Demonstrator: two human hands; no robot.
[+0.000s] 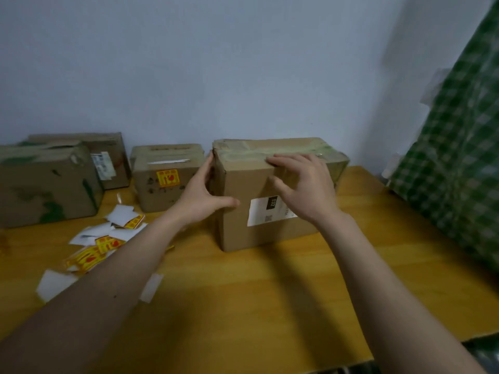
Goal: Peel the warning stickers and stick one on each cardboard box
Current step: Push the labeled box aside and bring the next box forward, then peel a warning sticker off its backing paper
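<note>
A large cardboard box [243, 230] with a white shipping label [260, 214] stands in the middle of the wooden table [270, 292]. My left hand [201, 195] grips its left front corner, thumb on the front face. My right hand [302, 184] hovers over the box's front top edge with fingers spread and curled. A smaller box [151, 193] to the left carries a yellow-and-red warning sticker [168, 177]. Loose yellow warning stickers [86, 256] and white backing papers [118, 214] lie scattered at the left.
Two more cardboard boxes [46, 184] [108, 149] stand at the far left against the pale wall. A green checked cloth [459, 163] hangs along the right side. White paper scraps [54, 284] lie near the table's left front.
</note>
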